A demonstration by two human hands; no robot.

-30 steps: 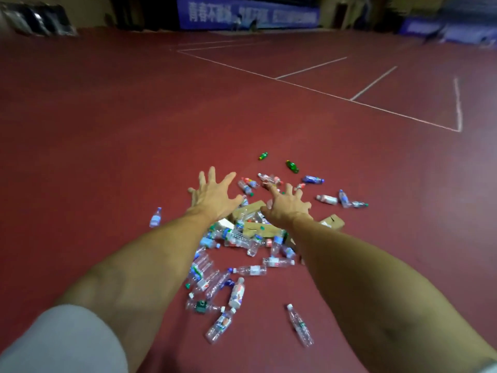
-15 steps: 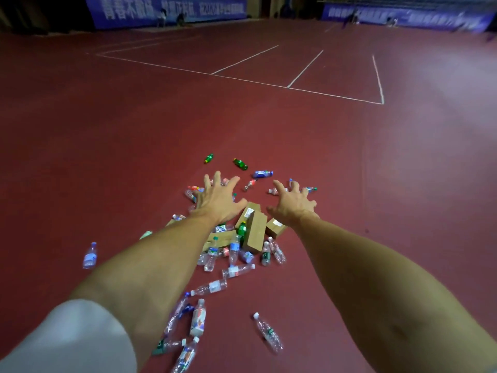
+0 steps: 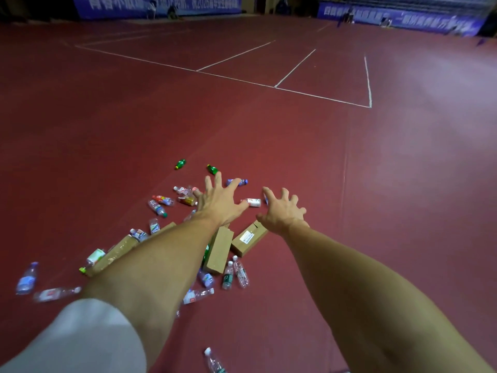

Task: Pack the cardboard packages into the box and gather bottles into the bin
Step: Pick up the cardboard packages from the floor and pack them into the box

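Both arms stretch out over a scatter of litter on a red court floor. My left hand [image 3: 218, 201] has its fingers spread and holds nothing. My right hand [image 3: 283, 211], also spread and empty, hovers to its right. Below the hands lie brown cardboard packages: one long box [image 3: 218, 250], one with a white label [image 3: 248, 238] and one [image 3: 115, 254] partly hidden by my left forearm. Several clear plastic bottles [image 3: 227, 275] lie around them, plus two green bottles [image 3: 180, 163] farther off. No box or bin is in view.
White court lines [image 3: 277, 86] cross the red floor beyond the litter. Blue banners [image 3: 161, 4] line the far wall. Stray bottles lie at the left [image 3: 27, 278] and near the bottom edge [image 3: 213, 362].
The view has swung, so the litter sits lower and further left under my arms. Both hands stay spread and empty, now past the cardboard packages.
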